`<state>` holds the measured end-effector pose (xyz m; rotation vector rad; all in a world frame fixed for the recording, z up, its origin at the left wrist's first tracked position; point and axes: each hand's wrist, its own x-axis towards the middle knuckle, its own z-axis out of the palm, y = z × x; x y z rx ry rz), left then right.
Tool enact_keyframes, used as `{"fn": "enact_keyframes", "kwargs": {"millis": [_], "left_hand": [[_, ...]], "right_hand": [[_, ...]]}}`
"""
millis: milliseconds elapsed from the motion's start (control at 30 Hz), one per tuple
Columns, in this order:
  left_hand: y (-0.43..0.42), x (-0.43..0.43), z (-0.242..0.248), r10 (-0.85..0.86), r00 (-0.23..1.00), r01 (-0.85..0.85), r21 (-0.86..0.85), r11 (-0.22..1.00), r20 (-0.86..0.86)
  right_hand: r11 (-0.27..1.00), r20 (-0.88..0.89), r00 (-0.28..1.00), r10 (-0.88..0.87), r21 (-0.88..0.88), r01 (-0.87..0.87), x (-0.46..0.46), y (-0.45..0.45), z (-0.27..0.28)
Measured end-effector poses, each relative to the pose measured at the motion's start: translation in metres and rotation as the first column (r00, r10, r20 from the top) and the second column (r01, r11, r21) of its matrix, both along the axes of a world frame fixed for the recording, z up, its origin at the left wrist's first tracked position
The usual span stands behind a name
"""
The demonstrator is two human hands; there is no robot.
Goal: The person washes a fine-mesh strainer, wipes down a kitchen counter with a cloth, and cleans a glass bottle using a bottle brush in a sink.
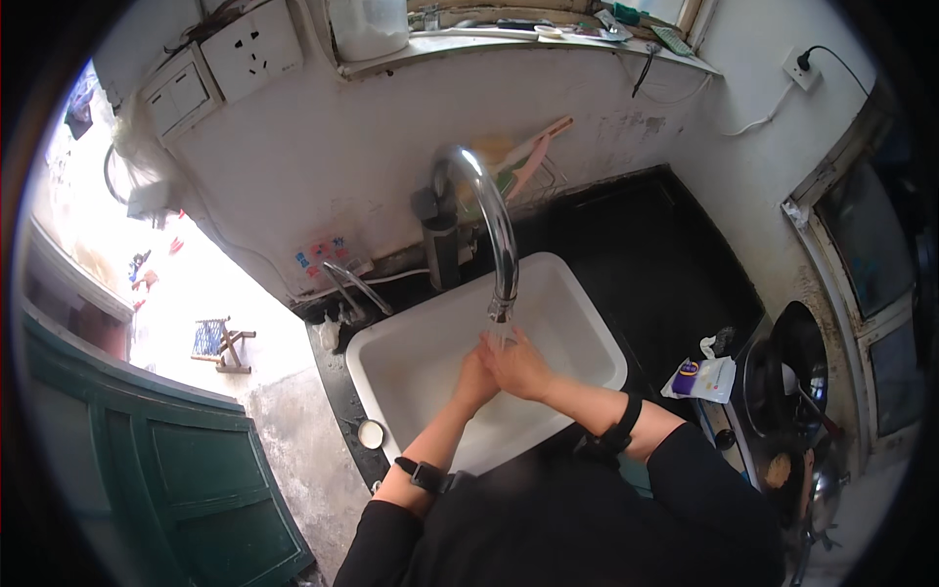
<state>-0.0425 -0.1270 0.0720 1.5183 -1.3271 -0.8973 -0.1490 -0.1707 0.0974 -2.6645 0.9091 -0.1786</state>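
Observation:
Water runs from a chrome gooseneck faucet [506, 249] onto both of my hands, which are pressed together over a white sink basin [411, 411]. My left hand [475, 378] meets my right hand [522, 367] just under the spout. The fingers overlap in the water, so how they are bent is hard to make out. No object shows between them. A black strap with a small device [425, 475] circles my left forearm, and another black strap [629, 424] is around my right arm near the elbow.
A round lid or dish [370, 434] sits by the basin's left rim. On the black counter [609, 242] to the right lies a tissue pack [700, 380], beside a wok [796, 367]. A dark cylinder [442, 249] stands behind the basin. A green door [205, 469] is at left.

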Motion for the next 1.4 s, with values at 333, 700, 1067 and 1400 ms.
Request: {"fn": "enact_keyframes", "kwargs": {"millis": [333,700,1067,1400], "left_hand": [[0.000,0.000,0.023,-0.024,0.999,0.021,0.053,0.998,0.047],[0.003,0.007,0.041,-0.018,0.995,0.020,-0.028,0.999,0.096],[-0.004,0.001,0.030,-0.005,1.000,0.005,0.019,1.000,0.015],[0.001,0.020,0.011,0.059,0.998,-0.059,-0.008,0.998,-0.030]], "right_hand": [[0.972,0.450,0.893,-0.026,0.221,-0.083,-0.033,-0.017,0.034],[0.703,0.429,0.899,0.084,-0.665,0.252,-0.028,-0.256,0.160],[0.291,0.020,1.000,-0.004,-0.956,0.020,-0.034,-0.308,0.191],[0.966,0.184,0.962,-0.204,-0.119,0.227,-0.189,-0.141,0.180]]}}
